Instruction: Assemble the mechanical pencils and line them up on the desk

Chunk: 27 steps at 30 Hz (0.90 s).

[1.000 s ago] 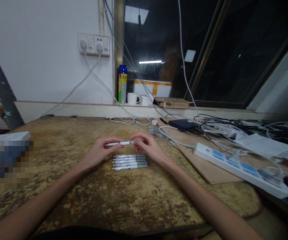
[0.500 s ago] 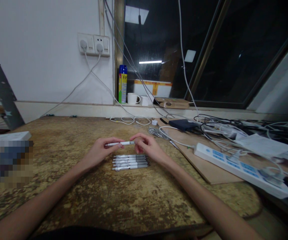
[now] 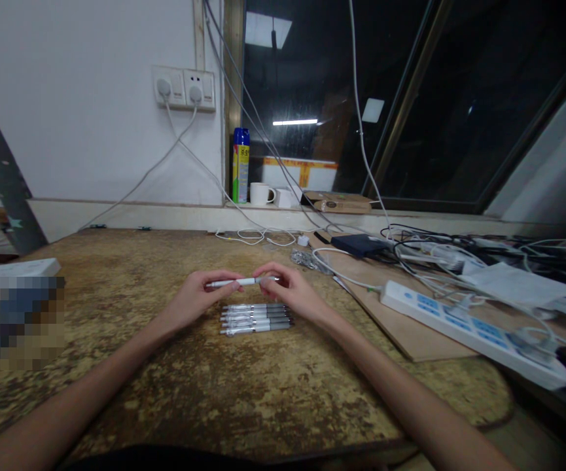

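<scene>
A white pen (image 3: 246, 282) with a grey grip is held level above the table. My left hand (image 3: 207, 290) pinches its left end between thumb and fingers. At the other end, the thumb and fingers of my right hand (image 3: 285, 288) close round the grey grip, and the tip partly shows between them. Just below both hands, several similar pens (image 3: 256, 318) with clear clips and grey grips lie side by side in a row on the worn wooden table (image 3: 204, 392).
A white power strip (image 3: 474, 333) and tangled cables lie on a brown board (image 3: 410, 337) at right. Behind my right hand is a clear plastic bag (image 3: 309, 260). A spray can (image 3: 241, 165) and white mug (image 3: 262, 193) stand on the sill. A person is partly visible at far left.
My right hand's fingers have shifted on the grip, and more of the pen's tip end shows. My left hand stays in place.
</scene>
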{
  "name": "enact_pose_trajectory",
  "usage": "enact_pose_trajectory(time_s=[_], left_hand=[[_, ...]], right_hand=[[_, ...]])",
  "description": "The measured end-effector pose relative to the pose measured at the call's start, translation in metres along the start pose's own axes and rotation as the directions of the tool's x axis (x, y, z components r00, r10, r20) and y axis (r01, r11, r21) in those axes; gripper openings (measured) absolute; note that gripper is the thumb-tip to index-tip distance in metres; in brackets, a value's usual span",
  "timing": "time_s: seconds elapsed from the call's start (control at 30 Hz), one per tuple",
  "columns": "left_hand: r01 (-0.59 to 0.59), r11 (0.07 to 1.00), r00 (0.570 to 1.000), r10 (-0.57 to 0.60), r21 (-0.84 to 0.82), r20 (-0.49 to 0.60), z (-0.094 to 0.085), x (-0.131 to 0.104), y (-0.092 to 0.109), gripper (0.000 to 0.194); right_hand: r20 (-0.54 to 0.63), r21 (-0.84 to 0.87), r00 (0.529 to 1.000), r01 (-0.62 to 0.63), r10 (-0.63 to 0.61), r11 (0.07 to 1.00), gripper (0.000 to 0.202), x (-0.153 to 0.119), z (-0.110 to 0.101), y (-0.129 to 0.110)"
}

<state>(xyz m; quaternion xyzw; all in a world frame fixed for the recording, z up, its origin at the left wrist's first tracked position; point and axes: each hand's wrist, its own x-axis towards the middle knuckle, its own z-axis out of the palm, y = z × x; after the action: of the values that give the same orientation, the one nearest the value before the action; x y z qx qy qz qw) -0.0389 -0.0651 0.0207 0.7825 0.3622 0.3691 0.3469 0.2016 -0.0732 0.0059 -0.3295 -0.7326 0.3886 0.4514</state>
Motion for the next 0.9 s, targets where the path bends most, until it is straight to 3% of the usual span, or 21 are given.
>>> enact_pose_trajectory(time_s=[0.2,0.37,0.53,0.73,0.9], left_hand=[[-0.010,1.000,1.000,0.010,0.006,0.017,-0.0003,0.0002,-0.0005,0.032],[-0.003,1.000,1.000,0.003,0.008,0.013,-0.0004,0.0002,-0.0012,0.032],[-0.012,1.000,1.000,0.012,0.000,0.024,-0.0004,0.0004,-0.0039,0.031],[-0.015,0.999,1.000,0.014,0.040,0.014,-0.0020,-0.0008,-0.0033,0.029],[0.097,0.995,0.995,-0.097,-0.024,-0.027,0.0004,0.0004,0.0002,0.031]], right_hand=[[0.025,0.034,0.999,-0.033,0.033,0.999,0.027,-0.0010,0.0017,-0.0014],[-0.003,0.009,1.000,0.021,-0.021,1.000,0.024,0.0004,-0.0004,0.0014],[0.051,0.042,0.998,0.046,-0.048,0.998,0.027,0.0004,-0.0006,0.0033],[0.092,0.063,0.996,-0.019,0.013,0.998,0.028,-0.0010,-0.0017,0.0035],[0.082,0.150,0.996,-0.047,0.035,0.988,0.026,-0.0009,-0.0028,0.0022]])
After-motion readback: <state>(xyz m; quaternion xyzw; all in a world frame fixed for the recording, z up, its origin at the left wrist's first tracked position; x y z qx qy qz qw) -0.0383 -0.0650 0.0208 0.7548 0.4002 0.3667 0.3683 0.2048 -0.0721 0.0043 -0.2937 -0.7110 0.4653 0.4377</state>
